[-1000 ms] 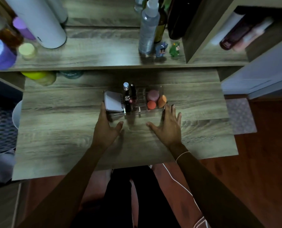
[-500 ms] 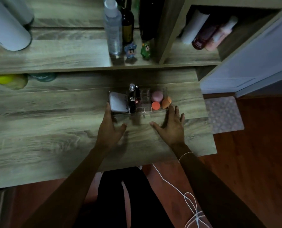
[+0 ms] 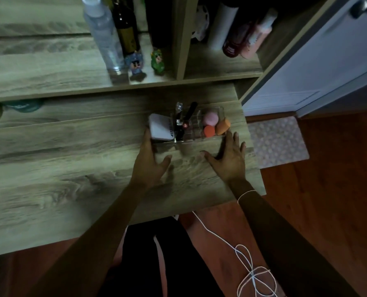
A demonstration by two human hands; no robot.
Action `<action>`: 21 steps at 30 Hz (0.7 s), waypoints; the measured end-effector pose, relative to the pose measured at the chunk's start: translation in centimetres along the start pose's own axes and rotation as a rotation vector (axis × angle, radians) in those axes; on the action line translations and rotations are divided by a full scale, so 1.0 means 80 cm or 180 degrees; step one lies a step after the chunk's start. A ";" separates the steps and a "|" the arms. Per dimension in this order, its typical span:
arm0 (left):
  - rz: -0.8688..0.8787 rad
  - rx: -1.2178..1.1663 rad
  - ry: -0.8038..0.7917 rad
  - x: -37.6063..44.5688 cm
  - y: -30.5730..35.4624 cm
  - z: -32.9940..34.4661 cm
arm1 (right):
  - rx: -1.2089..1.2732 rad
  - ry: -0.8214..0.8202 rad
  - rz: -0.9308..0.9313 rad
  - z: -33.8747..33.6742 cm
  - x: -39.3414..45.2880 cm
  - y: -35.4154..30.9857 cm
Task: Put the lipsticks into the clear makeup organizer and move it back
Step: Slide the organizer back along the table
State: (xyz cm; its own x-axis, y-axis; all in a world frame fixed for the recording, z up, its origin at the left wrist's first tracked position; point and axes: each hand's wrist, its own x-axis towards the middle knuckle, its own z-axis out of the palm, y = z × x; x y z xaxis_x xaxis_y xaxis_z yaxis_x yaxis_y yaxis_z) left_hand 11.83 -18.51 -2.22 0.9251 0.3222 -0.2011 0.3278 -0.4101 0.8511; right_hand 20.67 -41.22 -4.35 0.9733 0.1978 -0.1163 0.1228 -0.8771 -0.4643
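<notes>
both hands (image 3: 191,161), spread flat, touch the clear organizer's (image 3: 199,140) near corners.

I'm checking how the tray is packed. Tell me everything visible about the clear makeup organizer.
The clear makeup organizer is a low, see-through plastic tray with small dividers, resting flat on the wooden desk near its right end. It holds a white compact at left, dark lipsticks standing in the middle, and pink and orange sponges at right. The left hand and right hand flank its ends, fingers open.
</notes>
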 end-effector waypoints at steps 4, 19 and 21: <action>0.0061 0.0088 -0.0029 0.006 0.008 0.009 | 0.0052 -0.0007 0.0046 -0.004 0.005 0.010; 0.0230 0.0139 -0.0053 0.018 0.007 0.021 | 0.0111 0.0060 0.0114 -0.011 0.017 0.016; 0.0229 0.0164 -0.0052 0.019 0.007 0.021 | 0.0128 0.0060 0.0126 -0.012 0.018 0.016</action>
State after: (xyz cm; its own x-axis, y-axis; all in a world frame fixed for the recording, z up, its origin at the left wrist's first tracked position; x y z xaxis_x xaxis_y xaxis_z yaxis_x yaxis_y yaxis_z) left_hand 13.79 -19.68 -2.84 0.9494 0.2765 -0.1487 0.2695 -0.4750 0.8377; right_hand 22.42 -42.49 -4.24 0.9808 0.1547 -0.1189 0.0766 -0.8657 -0.4947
